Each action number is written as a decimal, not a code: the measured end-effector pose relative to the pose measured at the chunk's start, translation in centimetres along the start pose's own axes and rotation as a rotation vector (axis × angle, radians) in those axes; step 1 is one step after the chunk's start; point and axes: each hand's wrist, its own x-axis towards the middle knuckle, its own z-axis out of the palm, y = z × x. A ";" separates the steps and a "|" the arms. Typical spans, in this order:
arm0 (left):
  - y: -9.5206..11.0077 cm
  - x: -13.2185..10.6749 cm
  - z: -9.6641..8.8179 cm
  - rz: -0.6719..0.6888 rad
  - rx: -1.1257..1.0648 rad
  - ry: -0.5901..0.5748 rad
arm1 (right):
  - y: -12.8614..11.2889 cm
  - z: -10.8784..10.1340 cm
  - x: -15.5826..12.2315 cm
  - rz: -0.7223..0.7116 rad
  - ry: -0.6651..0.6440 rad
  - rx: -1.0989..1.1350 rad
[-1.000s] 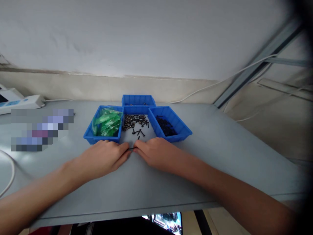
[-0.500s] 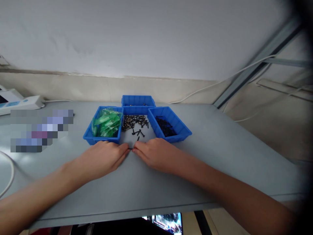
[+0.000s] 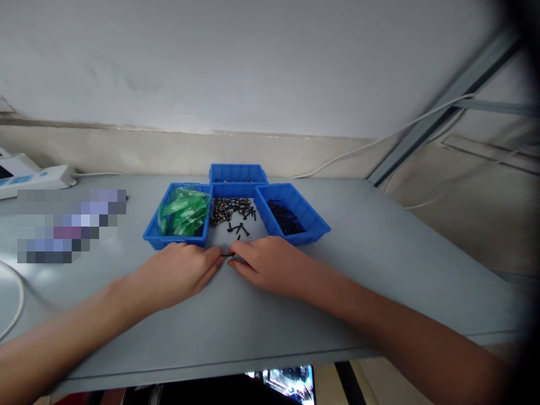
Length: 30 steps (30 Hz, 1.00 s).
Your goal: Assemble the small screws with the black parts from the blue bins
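Observation:
Pinched at the fingertips of my left hand (image 3: 185, 270) is a dark screw (image 3: 227, 255), lying nearly level with its head end toward the right. My right hand (image 3: 268, 264) is at that end, thumb and forefinger parted around the screw head. Just beyond the hands, several loose black screws (image 3: 239, 228) lie on the grey table (image 3: 202, 337). Behind them spreads a pile of dark and brassy screws (image 3: 232, 209). The other fingers of both hands are curled under and partly hidden.
A blue bin (image 3: 154, 243) of green plastic bags stands left, another blue bin (image 3: 318, 228) with small black parts right, and a third blue bin (image 3: 238, 173) behind. A white power strip (image 3: 54, 177), a blurred-out object (image 3: 76, 225) and a white cable (image 3: 19, 298) lie at left.
My right thumb and forefinger have spread apart, baring the screw's head end. My left hand keeps its pinch in the same place.

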 end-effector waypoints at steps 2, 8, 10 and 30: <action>0.0 0.0 0.0 0.000 -0.001 -0.002 | 0.0 0.0 0.0 -0.007 0.002 0.001; -0.1 -0.1 0.1 0.005 0.010 0.003 | 0.0 0.1 0.0 -0.017 0.005 0.006; -0.1 -0.1 0.1 0.006 0.012 0.007 | 0.0 0.1 0.0 -0.024 0.011 0.001; 0.0 0.0 -0.1 0.012 0.003 -0.015 | -0.3 -0.2 -0.2 0.022 0.005 -0.095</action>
